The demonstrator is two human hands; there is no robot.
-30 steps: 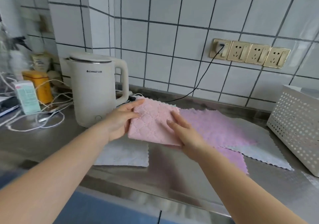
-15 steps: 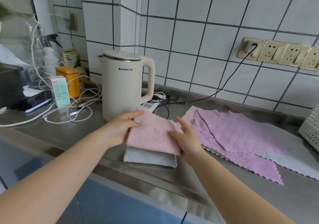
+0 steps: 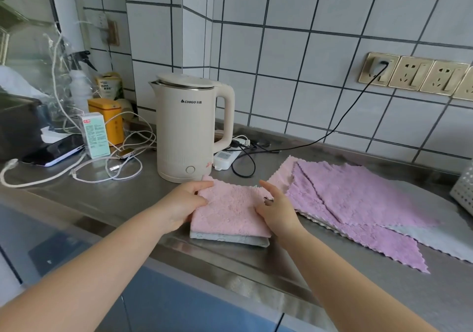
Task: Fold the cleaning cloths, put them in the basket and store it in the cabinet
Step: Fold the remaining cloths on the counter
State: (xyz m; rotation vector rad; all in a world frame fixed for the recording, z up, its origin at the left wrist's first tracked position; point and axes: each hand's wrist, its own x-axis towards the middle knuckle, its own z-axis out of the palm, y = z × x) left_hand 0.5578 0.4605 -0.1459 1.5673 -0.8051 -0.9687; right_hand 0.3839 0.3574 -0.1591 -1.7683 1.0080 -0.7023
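Folded pink cloth (image 3: 230, 210) sits on folded grey cloth (image 3: 227, 239), stack near front edge of steel surface (image 3: 115, 198), just in front of kettle (image 3: 188, 129). L hand (image 3: 183, 203) pinches pink cloth's left edge, thumb on top. R hand (image 3: 275, 210) at its right edge, fingers loosely spread, touching. Unfolded purple cloths (image 3: 358, 203) w/ grey one (image 3: 435, 234) beneath lie toward right. Basket (image 3: 463, 193) at far right edge, mostly cut off.
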